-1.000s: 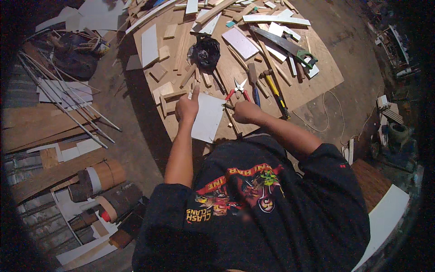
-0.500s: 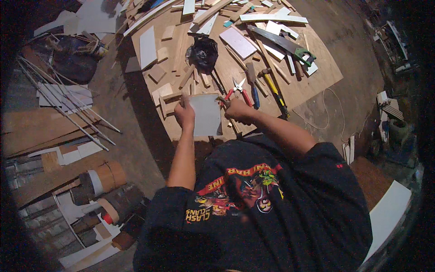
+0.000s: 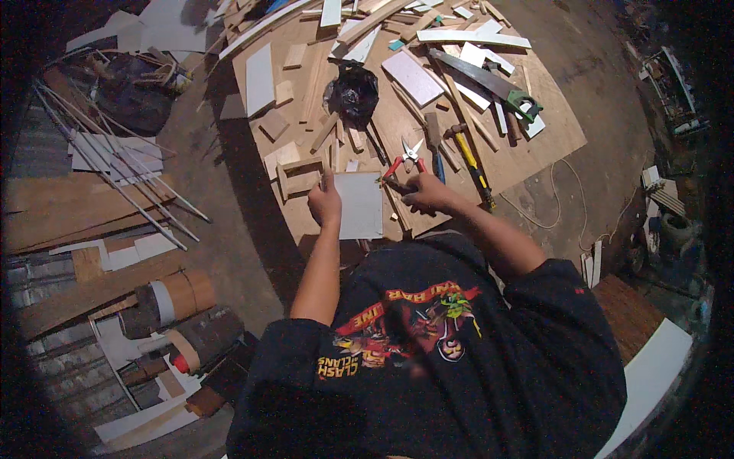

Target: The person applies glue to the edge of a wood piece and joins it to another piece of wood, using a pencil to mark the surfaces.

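Observation:
A flat pale grey panel [image 3: 360, 206] with a thin wooden strip along its far edge lies at the table's near edge. My left hand [image 3: 326, 204] is closed on its left edge, the thumb pointing away from me. At the panel's far right corner my right hand [image 3: 430, 194] is closed around a small dark tool [image 3: 395, 183], its kind hard to make out. Just beyond that hand lie red-handled snips [image 3: 411, 154] with spread blades. A blue-handled chisel [image 3: 436, 145] and a yellow-handled hammer [image 3: 469, 159] are to their right.
The plywood tabletop [image 3: 547, 130] carries many wood offcuts, a black plastic bag [image 3: 355, 96] and a green-handled handsaw [image 3: 493, 84]. A small wooden frame [image 3: 300, 178] sits left of the panel. Thin cord [image 3: 554, 206] trails on the floor at right; poles [image 3: 115, 164] and boards lie left.
My right hand has drawn slightly right, away from the panel's corner. My left hand stays on the panel's left edge. The whole view has shifted a little.

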`<state>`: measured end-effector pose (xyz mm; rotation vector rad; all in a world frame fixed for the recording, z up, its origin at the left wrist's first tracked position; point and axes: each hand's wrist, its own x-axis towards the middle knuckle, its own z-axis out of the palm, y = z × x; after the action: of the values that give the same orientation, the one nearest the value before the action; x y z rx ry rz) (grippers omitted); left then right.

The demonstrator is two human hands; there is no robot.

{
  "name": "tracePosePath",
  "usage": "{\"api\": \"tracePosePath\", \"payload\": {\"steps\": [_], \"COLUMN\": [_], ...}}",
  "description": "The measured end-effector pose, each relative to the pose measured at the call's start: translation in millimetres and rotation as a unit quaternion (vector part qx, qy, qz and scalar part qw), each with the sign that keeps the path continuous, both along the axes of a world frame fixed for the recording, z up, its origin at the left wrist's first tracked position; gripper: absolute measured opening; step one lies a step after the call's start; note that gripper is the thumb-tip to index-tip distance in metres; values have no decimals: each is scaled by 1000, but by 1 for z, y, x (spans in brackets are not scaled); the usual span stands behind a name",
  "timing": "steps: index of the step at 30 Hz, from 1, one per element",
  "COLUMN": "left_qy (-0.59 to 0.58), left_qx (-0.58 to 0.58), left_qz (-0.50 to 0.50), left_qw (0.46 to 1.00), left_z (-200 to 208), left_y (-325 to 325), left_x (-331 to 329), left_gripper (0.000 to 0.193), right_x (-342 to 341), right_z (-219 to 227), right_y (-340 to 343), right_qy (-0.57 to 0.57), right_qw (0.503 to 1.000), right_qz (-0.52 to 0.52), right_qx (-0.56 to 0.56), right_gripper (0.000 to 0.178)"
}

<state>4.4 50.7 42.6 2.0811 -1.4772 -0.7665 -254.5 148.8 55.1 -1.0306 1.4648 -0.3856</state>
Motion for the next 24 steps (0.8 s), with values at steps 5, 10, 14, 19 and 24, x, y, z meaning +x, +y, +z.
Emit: {"api": "tracePosePath", "payload": {"steps": [5, 10, 14, 19, 24], "left_qy": [-68, -52, 122, 418, 495], "left_qx": [31, 15, 54, 83, 77], "left_qz": [-2, 36, 150, 224, 204], "left_qw": [997, 998, 980, 876, 841], "left_z": [13, -17, -15, -9, -1], "left_y": [13, 7, -5, -9, -1], "left_x": [-12, -6, 10, -17, -19], "left_gripper": [77, 78, 83, 71, 64], "right_x": [7, 0, -46, -76, -33], "right_z": [-1, -35, -63, -78, -1], "right_y": [21, 30, 30, 2, -27], "right_qy": [191, 326, 359, 425, 189], "right_qw": [972, 942, 929, 892, 940], "right_qz": [58, -25, -40, -103, -80], "right_qx": [-123, -82, -85, -113, -274], "right_gripper": [37, 36, 29, 20, 31]}}
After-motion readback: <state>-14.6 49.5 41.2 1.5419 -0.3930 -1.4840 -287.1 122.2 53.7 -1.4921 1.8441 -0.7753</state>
